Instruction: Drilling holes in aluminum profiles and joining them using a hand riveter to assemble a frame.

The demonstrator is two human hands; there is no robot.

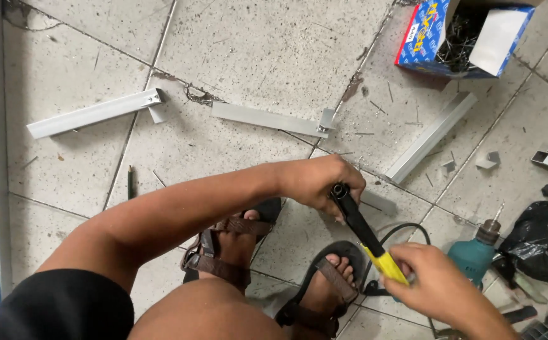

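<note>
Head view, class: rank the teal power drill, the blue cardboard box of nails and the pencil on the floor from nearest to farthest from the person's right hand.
1. Teal power drill, just right of the right hand, almost touching.
2. Blue cardboard box of nails, far up at the top right.
3. Pencil, far across at the left, beyond the forearm.

Speckled, matt stone floor tiles (255, 50), gritty at the joints. Smooth, dull-sheened aluminium channel pieces (91, 114). Glossy printed cardboard box (422, 38) of thin metal nails. Shiny crumpled black plastic bag (544, 242). Matt black and glossy yellow plastic tool handle (365, 234). Brown woven-strap sandals (223, 264).
</note>
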